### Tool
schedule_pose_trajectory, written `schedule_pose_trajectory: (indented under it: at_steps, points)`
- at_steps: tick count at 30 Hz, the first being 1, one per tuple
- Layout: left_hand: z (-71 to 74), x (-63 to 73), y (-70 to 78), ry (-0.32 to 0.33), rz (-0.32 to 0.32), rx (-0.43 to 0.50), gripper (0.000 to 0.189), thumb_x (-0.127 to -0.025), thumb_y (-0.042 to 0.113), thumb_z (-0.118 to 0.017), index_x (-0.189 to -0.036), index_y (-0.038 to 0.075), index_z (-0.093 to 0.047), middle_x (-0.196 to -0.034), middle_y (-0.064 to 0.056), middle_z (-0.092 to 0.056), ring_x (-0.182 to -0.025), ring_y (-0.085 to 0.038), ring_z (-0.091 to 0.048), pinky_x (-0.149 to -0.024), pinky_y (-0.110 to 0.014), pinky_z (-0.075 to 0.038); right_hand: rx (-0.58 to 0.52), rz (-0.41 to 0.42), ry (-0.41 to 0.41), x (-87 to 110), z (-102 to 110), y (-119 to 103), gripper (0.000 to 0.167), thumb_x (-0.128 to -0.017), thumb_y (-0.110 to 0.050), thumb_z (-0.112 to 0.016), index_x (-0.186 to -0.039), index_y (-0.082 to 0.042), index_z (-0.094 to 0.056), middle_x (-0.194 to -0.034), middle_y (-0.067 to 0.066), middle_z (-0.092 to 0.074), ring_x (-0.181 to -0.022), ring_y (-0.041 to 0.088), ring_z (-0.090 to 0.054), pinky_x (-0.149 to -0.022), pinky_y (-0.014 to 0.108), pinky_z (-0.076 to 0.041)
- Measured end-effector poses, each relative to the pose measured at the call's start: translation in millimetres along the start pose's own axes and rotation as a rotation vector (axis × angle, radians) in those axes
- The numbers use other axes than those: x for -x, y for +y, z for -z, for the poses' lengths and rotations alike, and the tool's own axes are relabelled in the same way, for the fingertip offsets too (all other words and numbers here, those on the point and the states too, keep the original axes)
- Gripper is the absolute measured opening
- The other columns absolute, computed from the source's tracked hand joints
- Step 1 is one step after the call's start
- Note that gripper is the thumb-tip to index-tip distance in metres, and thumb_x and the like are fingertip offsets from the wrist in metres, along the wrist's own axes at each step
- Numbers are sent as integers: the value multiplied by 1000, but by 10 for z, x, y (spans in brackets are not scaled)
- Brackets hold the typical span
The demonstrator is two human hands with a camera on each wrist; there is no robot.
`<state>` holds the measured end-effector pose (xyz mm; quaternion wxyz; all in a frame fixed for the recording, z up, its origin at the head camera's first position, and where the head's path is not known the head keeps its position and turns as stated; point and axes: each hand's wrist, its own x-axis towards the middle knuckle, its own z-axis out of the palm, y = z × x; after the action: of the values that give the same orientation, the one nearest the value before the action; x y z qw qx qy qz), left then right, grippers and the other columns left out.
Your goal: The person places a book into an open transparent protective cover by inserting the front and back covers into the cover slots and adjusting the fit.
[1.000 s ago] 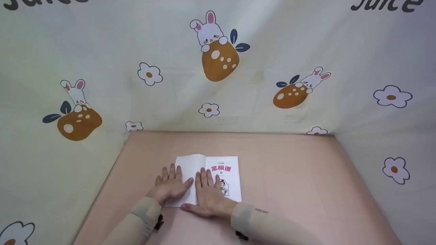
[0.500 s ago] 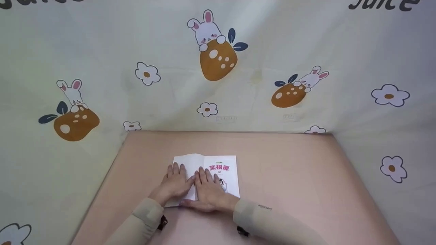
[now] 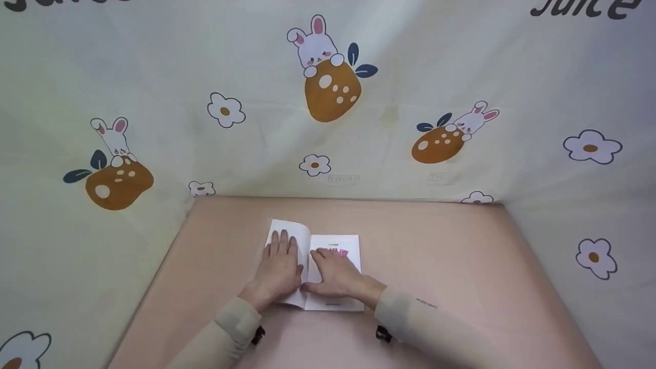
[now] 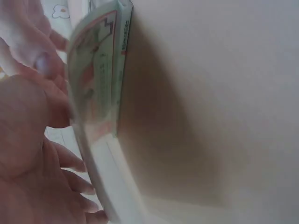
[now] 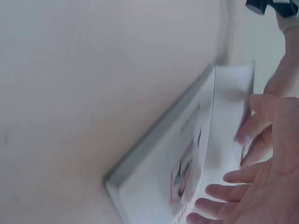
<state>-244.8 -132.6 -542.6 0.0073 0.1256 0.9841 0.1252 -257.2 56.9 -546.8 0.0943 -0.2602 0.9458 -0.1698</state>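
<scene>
A paperback book (image 3: 353, 300) lies open on the table, its title page on the right with pink characters and a small picture. Its left leaf with the cover (image 3: 284, 225) tilts up off the table; in the left wrist view the green printed outside of the cover (image 4: 98, 79) stands over a shadow. My left hand (image 3: 279, 271) rests flat along that leaf, fingers straight and pointing away. My right hand (image 3: 335, 271) lies across the title page, fingertips and thumb at the fold, hiding part of the print. In the right wrist view the right hand's fingers (image 5: 229, 193) are extended.
The pinkish table (image 3: 435, 256) extends around the book on every side. A cloth backdrop (image 3: 389, 148) printed with rabbits and flowers rises behind the table and at both sides. Dark straps (image 3: 383, 334) show under the sleeves.
The left hand has moved forward and right, and the left leaf now tilts up higher. The right hand has shifted right from the left page and fold onto the title page, turning its fingers leftward.
</scene>
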Motion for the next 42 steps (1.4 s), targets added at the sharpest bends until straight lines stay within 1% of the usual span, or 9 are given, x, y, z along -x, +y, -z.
schedule_pose_trajectory:
  at_steps: [5,8,15,20,23,27,30,37,42]
  points:
    - [-40,-36,133,-16,-67,-79,60,-109,18,-60,-161,-9,-51,-182,-33,-27,-173,-55,-21,-138,-68,-30,9,-37,45,-11,83,221,82,-98,-52,-75,-160,-1,-57,-166,23,-59,-154,45,-57,-128,61,-48]
    - [-102,-49,218,-32,-106,-114,60,-108,22,-60,-160,-8,-54,-183,-30,-30,-173,-52,-23,-139,-68,-27,19,-64,75,0,102,371,78,-97,-48,-78,-156,-1,-61,-162,25,-61,-150,47,-60,-124,63,-52]
    - [-213,-57,425,-68,-111,-224,67,-109,36,-62,-163,-3,-53,-180,-25,-40,-174,-44,-29,-143,-61,-23,43,-147,129,-9,151,628,77,-96,-45,-81,-154,3,-61,-161,28,-60,-149,49,-59,-122,65,-53]
    - [-277,-45,610,-124,-121,-212,70,-111,41,-59,-164,-3,-51,-178,-24,-44,-172,-43,-34,-142,-58,-27,73,-221,157,-27,168,765,77,-98,-45,-80,-154,4,-61,-159,26,-60,-147,46,-60,-122,62,-54]
    - [-318,-45,708,-146,-118,-183,72,-110,44,-60,-163,-5,-51,-177,-26,-45,-170,-44,-38,-139,-55,-36,77,-259,162,-49,178,831,75,-99,-46,-78,-153,4,-62,-157,26,-61,-145,44,-60,-121,61,-55]
    - [-387,-54,799,-146,-105,-151,75,-109,44,-62,-160,-10,-53,-173,-33,-46,-165,-47,-45,-131,-52,-49,76,-286,163,-95,185,896,75,-100,-50,-77,-151,4,-64,-153,26,-63,-141,44,-63,-119,60,-56]
    - [-413,-56,842,-132,-95,-176,76,-108,45,-64,-157,-12,-55,-170,-35,-49,-161,-48,-49,-126,-50,-54,76,-290,159,-126,185,927,75,-100,-53,-76,-149,3,-66,-150,26,-63,-137,45,-64,-118,61,-55]
    - [-409,-68,870,-125,-79,-162,76,-106,44,-66,-156,-12,-55,-168,-35,-51,-160,-48,-50,-128,-49,-53,78,-295,150,-194,211,957,76,-98,-61,-75,-143,0,-70,-143,26,-63,-132,44,-63,-116,64,-54]
    - [-380,-72,877,-129,-77,-156,76,-106,43,-66,-156,-13,-55,-167,-36,-51,-160,-48,-50,-129,-49,-51,100,-292,143,-271,253,973,75,-99,-63,-73,-143,-2,-70,-142,26,-65,-133,45,-63,-118,64,-51]
